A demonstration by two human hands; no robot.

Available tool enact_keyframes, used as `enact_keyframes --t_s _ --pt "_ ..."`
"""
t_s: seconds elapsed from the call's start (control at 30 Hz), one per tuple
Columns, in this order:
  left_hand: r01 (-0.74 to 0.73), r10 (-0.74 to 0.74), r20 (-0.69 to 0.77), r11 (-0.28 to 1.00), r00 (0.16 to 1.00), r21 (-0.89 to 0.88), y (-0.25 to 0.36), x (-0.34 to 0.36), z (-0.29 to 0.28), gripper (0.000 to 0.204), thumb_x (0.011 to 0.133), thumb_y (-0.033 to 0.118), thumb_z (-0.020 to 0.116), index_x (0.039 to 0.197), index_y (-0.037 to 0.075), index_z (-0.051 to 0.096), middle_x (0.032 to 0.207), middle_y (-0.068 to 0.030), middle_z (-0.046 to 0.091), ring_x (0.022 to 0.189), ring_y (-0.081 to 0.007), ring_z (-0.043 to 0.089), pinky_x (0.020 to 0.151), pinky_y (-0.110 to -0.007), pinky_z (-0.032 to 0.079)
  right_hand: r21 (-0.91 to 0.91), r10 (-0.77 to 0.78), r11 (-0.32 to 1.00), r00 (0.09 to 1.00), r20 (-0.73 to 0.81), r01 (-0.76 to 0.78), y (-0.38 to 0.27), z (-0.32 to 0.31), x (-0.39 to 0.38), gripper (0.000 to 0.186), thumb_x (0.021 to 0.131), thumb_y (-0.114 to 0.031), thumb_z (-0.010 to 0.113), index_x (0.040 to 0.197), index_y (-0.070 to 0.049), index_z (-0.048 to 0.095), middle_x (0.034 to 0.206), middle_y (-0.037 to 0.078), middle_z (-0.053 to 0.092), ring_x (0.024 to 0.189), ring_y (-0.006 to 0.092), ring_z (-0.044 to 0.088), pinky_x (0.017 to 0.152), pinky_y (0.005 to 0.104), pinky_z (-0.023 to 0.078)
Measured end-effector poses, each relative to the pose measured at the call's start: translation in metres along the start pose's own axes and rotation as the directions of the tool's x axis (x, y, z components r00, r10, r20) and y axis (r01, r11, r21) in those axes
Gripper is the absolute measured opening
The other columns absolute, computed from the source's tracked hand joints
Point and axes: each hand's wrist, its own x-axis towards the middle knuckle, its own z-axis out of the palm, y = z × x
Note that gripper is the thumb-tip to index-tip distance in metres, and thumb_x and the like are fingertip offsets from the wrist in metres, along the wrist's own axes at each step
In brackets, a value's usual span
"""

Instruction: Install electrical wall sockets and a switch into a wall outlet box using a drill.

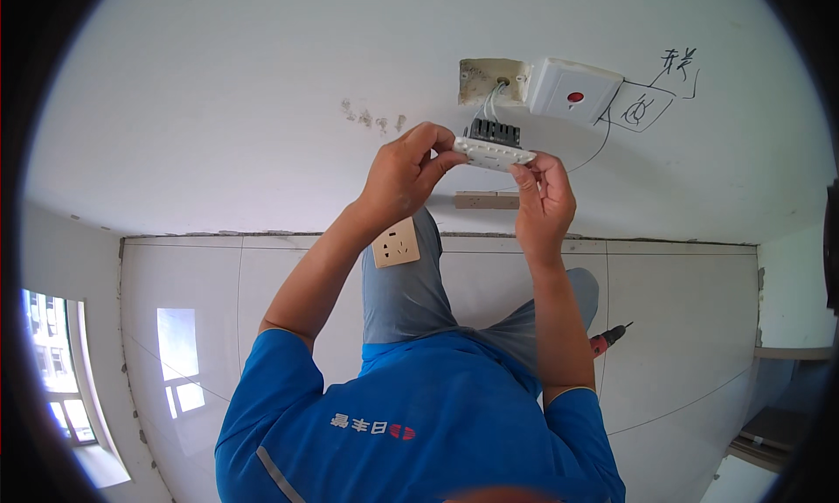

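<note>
A white socket unit with a black back (pixel 495 152) is pinched at its left end by my left hand (pixel 404 173) and at its right end by my right hand (pixel 544 201). Pale wires run from it up to an open wall box (pixel 474 80). Right of the box is a white plate with a red button (pixel 559 88). A beige socket plate (pixel 394 249) rests on my left thigh, below my left hand.
The wall (pixel 245 136) has marker drawings on the right. A beige socket strip (pixel 485 200) sits low against it. A drill (pixel 612 337) lies on the tiled floor (pixel 682 328) by my right knee. A window (pixel 61 354) is at left, shelving (pixel 778 424) at right.
</note>
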Motion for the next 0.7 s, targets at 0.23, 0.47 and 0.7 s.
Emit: enact_keyframes --t_s 0.23,0.47,0.7 --pt "0.089 -0.088 0.065 0.996 0.994 -0.025 0.001 0.002 -0.013 0.019 0.093 0.019 0.078 0.096 0.006 0.064 0.075 -0.0012 0.059 0.056 -0.0086 0.04 0.053 -0.027 0.037 -0.046 -0.074 0.996 0.995 0.062 0.077 -0.014 -0.001 0.009 0.017 0.093 -0.014 0.077 0.097 -0.003 0.065 0.09 0.004 0.066 0.074 0.013 0.052 0.07 0.0264 0.047" --pt "0.152 -0.15 0.073 0.988 0.986 -0.025 -0.003 0.001 -0.018 0.023 0.092 0.024 0.079 0.097 0.007 0.064 0.067 0.0007 0.054 0.053 -0.006 0.037 0.051 -0.026 0.033 -0.075 -0.113 0.99 0.986 0.12 0.123 -0.02 -0.003 0.013 0.017 0.093 -0.014 0.077 0.098 -0.002 0.066 0.093 0.006 0.068 0.082 0.0157 0.06 0.076 0.0283 0.049" --pt "0.127 -0.127 0.033 0.992 0.991 -0.013 -0.006 -0.003 -0.028 0.023 0.093 0.023 0.078 0.106 0.006 0.068 0.071 0.0007 0.06 0.052 -0.0046 0.037 0.05 -0.026 0.034 -0.111 -0.156 0.979 0.981 0.114 0.168 -0.026 -0.002 0.013 0.018 0.093 -0.011 0.077 0.104 -0.002 0.066 0.096 0.006 0.069 0.087 0.0149 0.061 0.08 0.0291 0.05"
